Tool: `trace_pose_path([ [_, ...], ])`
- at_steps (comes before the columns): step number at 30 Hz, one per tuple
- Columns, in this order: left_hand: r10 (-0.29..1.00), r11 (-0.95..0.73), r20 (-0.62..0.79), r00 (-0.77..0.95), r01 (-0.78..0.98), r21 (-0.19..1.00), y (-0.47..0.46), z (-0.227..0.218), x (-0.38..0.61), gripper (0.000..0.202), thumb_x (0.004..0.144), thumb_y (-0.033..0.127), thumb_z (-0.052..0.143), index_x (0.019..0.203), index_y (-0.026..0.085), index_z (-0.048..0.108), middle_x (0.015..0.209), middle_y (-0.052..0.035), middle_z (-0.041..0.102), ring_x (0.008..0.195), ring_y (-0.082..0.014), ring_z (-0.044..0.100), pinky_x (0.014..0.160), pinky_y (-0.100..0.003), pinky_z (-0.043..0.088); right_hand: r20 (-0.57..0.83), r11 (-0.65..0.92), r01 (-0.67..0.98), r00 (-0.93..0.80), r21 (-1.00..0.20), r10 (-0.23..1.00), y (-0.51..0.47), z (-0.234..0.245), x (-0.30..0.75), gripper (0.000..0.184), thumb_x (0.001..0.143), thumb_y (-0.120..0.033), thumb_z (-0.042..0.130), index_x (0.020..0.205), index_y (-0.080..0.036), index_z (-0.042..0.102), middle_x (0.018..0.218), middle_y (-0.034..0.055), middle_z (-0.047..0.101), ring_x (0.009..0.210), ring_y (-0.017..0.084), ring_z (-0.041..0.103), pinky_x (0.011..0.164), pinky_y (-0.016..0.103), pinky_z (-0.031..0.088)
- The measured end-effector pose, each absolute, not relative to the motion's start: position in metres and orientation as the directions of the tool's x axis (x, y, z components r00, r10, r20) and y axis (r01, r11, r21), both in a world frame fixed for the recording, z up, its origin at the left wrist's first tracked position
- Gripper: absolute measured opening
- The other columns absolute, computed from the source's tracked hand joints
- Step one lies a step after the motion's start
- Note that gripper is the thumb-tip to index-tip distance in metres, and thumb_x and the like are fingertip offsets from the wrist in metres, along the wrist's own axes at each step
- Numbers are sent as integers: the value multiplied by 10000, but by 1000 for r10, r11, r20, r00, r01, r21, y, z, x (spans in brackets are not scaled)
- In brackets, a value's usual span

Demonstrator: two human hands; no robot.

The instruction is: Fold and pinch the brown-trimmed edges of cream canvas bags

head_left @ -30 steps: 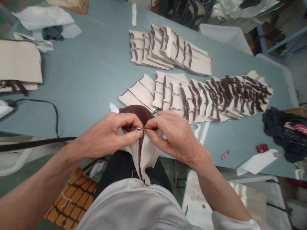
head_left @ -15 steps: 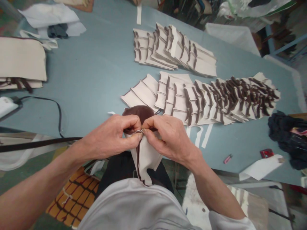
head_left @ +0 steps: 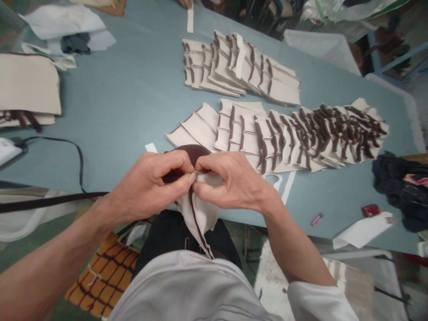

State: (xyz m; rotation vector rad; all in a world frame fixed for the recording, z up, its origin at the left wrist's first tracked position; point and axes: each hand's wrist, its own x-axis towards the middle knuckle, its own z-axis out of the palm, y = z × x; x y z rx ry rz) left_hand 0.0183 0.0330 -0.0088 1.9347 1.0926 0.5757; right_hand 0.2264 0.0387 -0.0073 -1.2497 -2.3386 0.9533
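Between my hands hangs a cream fabric piece with a dark brown seam running down it and a glossy brown side facing the table. My left hand pinches its upper edge between thumb and forefinger. Right beside it, my right hand pinches the same edge, so the fingertips of both hands nearly meet. The fingers cover the exact spot they grip. The lower end of the piece reaches down towards my lap. Just beyond lies a long row of overlapping cream pieces with brown seams on the blue-grey table.
A second row of cream pieces lies farther back. On the left are a cream stack and a black cord. To the right lie a dark cloth, a red object and a small pink item.
Both hands have shifted slightly up and left in view, still pinching the edge. The hanging lower end has straightened and swung a little to the right.
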Motion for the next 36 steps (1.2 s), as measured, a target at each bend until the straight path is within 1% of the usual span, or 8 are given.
trace_pose_path([
  [4,831,-208,-82,551,443,872,36,-8,9,169,962,286,616,824,193,647,636,59,583,533,-96,473,501,-224,344,-64,347,567,-581,-747,811,42,-7,225,165,808,-280,580,669,-206,531,616,-51,479,597,112,339,614,301,251],
  [8,812,-177,-121,571,437,882,38,-4,2,138,953,287,621,853,194,639,674,54,611,538,-93,496,506,-214,366,-73,347,551,-602,-759,795,42,-4,222,135,802,-239,572,676,-195,594,629,-44,528,602,111,379,617,291,266],
  [14,770,-280,-135,623,521,807,41,0,-5,164,973,311,603,892,189,676,698,40,689,587,-106,583,562,-212,386,-50,394,580,-602,-712,797,39,-8,217,134,825,-228,561,757,-191,669,690,-2,638,647,137,475,649,300,288],
  [21,741,-357,-138,658,558,749,49,0,-10,189,982,344,602,934,212,728,720,38,730,593,-118,601,594,-220,390,-64,355,559,-595,-749,802,42,-12,219,128,837,-215,574,736,-197,652,667,-26,592,640,126,461,643,289,285],
  [24,720,-451,-57,692,528,720,48,-2,-10,176,1012,323,582,971,218,717,715,38,716,592,-121,611,589,-225,387,-93,295,530,-588,-795,804,43,-11,222,121,814,-205,572,700,-195,612,632,-56,501,611,108,404,622,280,273],
  [27,683,-557,57,728,469,686,44,-6,-8,148,1045,258,554,1045,217,697,807,18,754,661,-129,682,617,-217,421,-106,246,497,-578,-832,809,43,-9,225,110,791,-191,569,683,-192,590,621,-69,450,602,97,375,613,271,276],
  [31,682,-662,226,696,456,594,34,-17,-4,122,1049,177,556,1036,214,672,864,-4,784,716,-139,731,681,-212,486,-138,138,425,-557,-895,819,42,-7,227,96,773,-183,558,684,-187,594,630,-62,498,615,95,433,617,257,310],
  [36,636,-734,357,684,392,555,26,-28,-5,196,1014,87,568,1069,225,696,954,-43,825,881,-162,781,855,-235,574,-246,-150,204,-608,-967,755,44,-4,231,108,767,-252,606,683,-187,589,641,-50,548,610,100,469,568,235,347],
])
